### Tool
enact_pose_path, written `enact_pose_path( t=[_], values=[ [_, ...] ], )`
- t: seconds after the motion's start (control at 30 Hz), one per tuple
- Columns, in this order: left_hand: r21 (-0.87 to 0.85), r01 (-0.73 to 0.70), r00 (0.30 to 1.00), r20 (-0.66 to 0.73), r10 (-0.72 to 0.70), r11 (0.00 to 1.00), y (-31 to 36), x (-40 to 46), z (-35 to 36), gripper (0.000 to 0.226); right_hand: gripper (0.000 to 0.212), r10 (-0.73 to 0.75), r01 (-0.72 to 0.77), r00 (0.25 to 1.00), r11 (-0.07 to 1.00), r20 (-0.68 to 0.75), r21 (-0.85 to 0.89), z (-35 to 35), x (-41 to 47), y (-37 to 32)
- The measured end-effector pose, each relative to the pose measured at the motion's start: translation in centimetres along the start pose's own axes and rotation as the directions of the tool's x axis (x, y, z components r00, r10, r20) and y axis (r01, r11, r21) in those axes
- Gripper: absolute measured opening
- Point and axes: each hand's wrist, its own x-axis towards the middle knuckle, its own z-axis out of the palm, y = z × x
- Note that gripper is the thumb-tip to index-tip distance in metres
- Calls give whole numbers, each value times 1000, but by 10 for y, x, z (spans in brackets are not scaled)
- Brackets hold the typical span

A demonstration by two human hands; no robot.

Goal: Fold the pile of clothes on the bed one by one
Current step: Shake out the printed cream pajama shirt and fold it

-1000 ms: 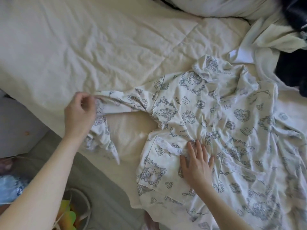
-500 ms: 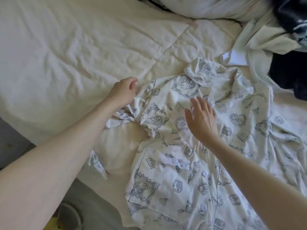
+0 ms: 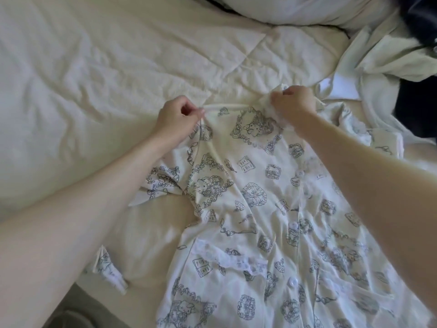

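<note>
While spread flat, shirt (image 3: 248,209), hands pinching shoulders

Cream quilted bed (image 3: 99,74) w/ pillow (image 3: 295,8); grey floor (image 3: 78,308).

Bare forearms, no sleeves, two hands

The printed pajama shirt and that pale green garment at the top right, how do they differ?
The printed pajama shirt carries a dark line-drawn pattern, buttons and lace trim; the pale green garment is plain. The shirt lies spread out, front up, with the left hand and right hand pinching its shoulder edge; the green garment lies crumpled and untouched. Both rest on the bed.
</note>
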Motion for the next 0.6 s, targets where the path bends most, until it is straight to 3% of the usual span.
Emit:
enact_pose_path(
  t=[0.1,0.17,0.27,0.37,0.5,0.6],
  values=[
    [-28,32,986,-165,-36,999,0,8,-7,25,14,83,-61,996,927,-44,369,-14,9,-11],
    [28,84,981,-175,-78,996,-1,11,-6,17,10,121,-116,992,898,14,425,-16,11,-12],
    [75,170,984,-66,-165,983,-4,10,-4,22,24,63,-85,995,952,82,293,-7,10,-10],
    [145,154,987,21,-159,977,-6,1,-19,28,41,-141,139,990,987,22,74,2,-1,-4],
    [298,128,988,41,-147,946,-24,-35,-51,26,48,-444,433,896,871,4,-233,16,-60,14],
    [334,191,982,-58,-182,923,-43,-73,-81,22,48,-483,491,869,818,105,-301,33,-123,34]
  ],
)
